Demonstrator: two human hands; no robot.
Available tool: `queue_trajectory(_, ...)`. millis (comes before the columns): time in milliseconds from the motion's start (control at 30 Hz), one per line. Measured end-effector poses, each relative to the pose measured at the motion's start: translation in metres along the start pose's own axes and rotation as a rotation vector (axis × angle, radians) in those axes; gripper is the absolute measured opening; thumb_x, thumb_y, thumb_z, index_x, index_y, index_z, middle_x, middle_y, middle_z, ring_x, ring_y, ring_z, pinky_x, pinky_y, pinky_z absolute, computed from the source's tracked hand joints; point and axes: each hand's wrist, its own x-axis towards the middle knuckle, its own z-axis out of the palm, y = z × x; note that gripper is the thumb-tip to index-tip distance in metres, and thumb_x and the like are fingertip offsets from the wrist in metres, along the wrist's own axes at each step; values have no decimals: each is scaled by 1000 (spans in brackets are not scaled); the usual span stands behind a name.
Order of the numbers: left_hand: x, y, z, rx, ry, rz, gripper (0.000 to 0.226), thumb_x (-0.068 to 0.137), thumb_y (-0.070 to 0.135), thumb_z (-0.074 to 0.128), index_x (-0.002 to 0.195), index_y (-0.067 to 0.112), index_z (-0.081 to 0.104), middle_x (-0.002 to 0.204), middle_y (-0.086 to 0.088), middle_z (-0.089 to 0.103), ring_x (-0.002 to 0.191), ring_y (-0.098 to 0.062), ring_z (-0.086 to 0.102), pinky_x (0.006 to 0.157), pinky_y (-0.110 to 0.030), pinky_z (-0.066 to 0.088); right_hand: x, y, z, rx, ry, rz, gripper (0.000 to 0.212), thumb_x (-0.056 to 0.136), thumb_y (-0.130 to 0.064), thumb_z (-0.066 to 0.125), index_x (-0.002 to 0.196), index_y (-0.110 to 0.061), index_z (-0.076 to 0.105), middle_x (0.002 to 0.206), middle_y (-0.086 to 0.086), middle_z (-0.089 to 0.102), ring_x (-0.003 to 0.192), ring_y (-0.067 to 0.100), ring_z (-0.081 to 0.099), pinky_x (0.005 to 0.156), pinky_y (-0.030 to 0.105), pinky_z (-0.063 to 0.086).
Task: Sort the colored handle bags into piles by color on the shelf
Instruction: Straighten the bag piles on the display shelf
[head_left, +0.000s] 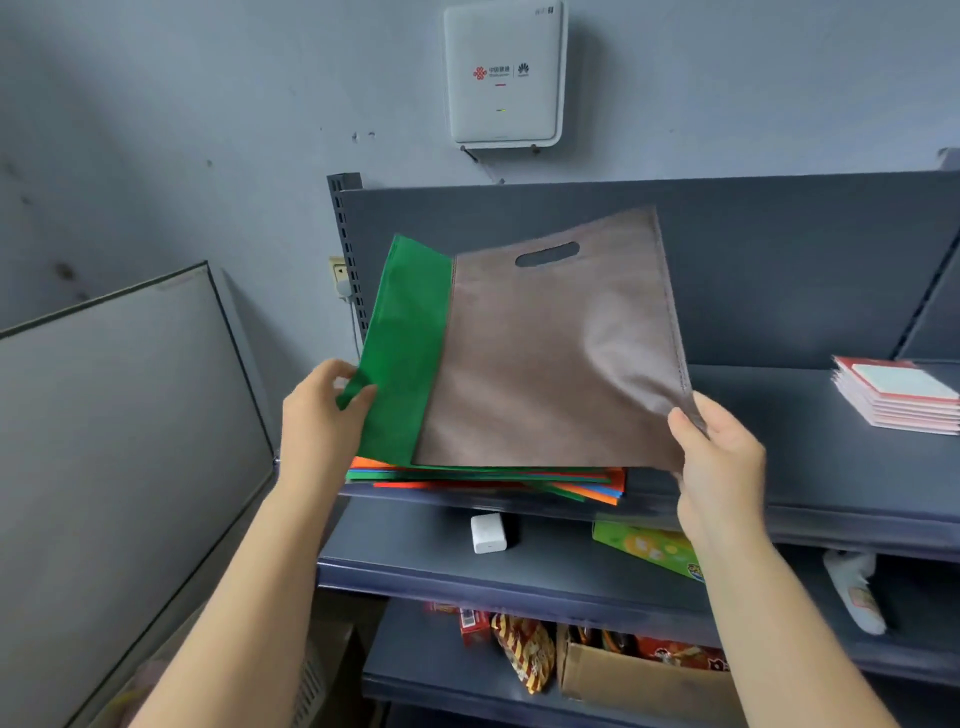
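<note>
A brown handle bag (550, 358) with an oval cut-out handle is tilted up from the top shelf (810, 447). My right hand (717, 457) pinches its lower right corner. Behind it a green bag (402, 353) is raised too, and my left hand (324, 415) grips its left edge. Under both lies a flat stack of mixed bags (498, 478), with orange, green, blue and red edges showing, at the shelf's left end.
A pile of red-edged booklets (898, 397) lies at the shelf's right. On the shelf below are a white charger block (488, 532) and a green box (649, 548). Lower down sit snack packs and a cardboard box (639, 680). A dark screen (119, 447) leans at left.
</note>
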Motion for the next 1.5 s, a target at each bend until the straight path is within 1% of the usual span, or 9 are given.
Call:
queue_trajectory(133, -33, 4, -37, -113, 189, 21, 10, 86, 7, 66, 92, 11, 59, 89, 1, 62, 74, -18, 59, 63, -28, 44, -24, -11, 1, 115, -62, 25, 29, 92, -3, 58, 107, -26, 67, 86, -25, 70, 89, -6, 65, 88, 23, 48)
queue_trajectory(333, -91, -1, -117, -206, 452, -28, 14, 88, 8, 64, 87, 19, 57, 75, 2, 65, 55, 9, 58, 50, -11, 43, -66, -17, 20, 304, -293, 121, 28, 92, -2, 55, 107, -21, 70, 107, -3, 71, 110, 17, 63, 97, 33, 49)
queue_trajectory(433, -126, -4, -167, -230, 581, -58, 25, 88, 7, 63, 80, 29, 55, 70, 5, 64, 50, 9, 56, 47, -9, 42, -98, -20, 41, 337, -435, 190, 33, 92, -4, 57, 88, -30, 76, 101, -8, 73, 102, 12, 66, 88, 25, 53)
queue_trajectory(633, -206, -17, -272, -162, 779, -145, 24, 89, 10, 64, 79, 30, 57, 63, 14, 68, 56, 2, 59, 57, -24, 47, -179, -24, 95, 416, -702, 341, 26, 92, -2, 55, 113, -13, 67, 110, 4, 70, 102, 20, 65, 91, 30, 53)
queue_trajectory(767, -263, -21, -337, -123, 904, -177, 20, 89, 10, 64, 80, 28, 59, 65, 12, 69, 61, -5, 62, 60, -26, 49, -248, -29, 126, 450, -872, 408, 22, 93, 0, 53, 101, -14, 69, 85, -8, 74, 80, 7, 69, 72, 19, 56)
queue_trajectory(1000, -359, -31, -443, -16, 1102, -228, 20, 88, 9, 65, 81, 27, 60, 70, 9, 69, 66, -6, 65, 62, -22, 52, -385, -43, 161, 502, -1103, 567, 28, 92, 3, 52, 94, -18, 70, 84, -5, 74, 83, 11, 69, 82, 24, 56)
queue_trajectory(1100, -395, -38, -487, 28, 1153, -268, 19, 88, 9, 65, 82, 26, 59, 77, 4, 67, 66, -3, 65, 61, -18, 52, -440, -49, 171, 515, -1152, 631, 28, 92, 4, 51, 92, -18, 69, 80, -6, 74, 77, 7, 69, 77, 22, 57)
queue_trajectory(1400, -482, -80, -587, 143, 1153, -523, 15, 86, 9, 67, 85, 21, 59, 85, -9, 67, 83, -29, 63, 80, -46, 52, -563, -45, 199, 388, -1276, 674, 28, 91, 7, 51, 89, -16, 66, 71, -9, 73, 66, 4, 68, 66, 19, 57)
queue_trajectory(1500, -499, -92, -605, 314, 1105, -611, 11, 86, 8, 68, 90, 12, 59, 85, -7, 64, 89, -31, 63, 70, -32, 51, -589, -39, 208, 241, -1307, 620, 23, 90, 8, 53, 102, -8, 65, 74, -7, 71, 66, 6, 65, 60, 19, 55)
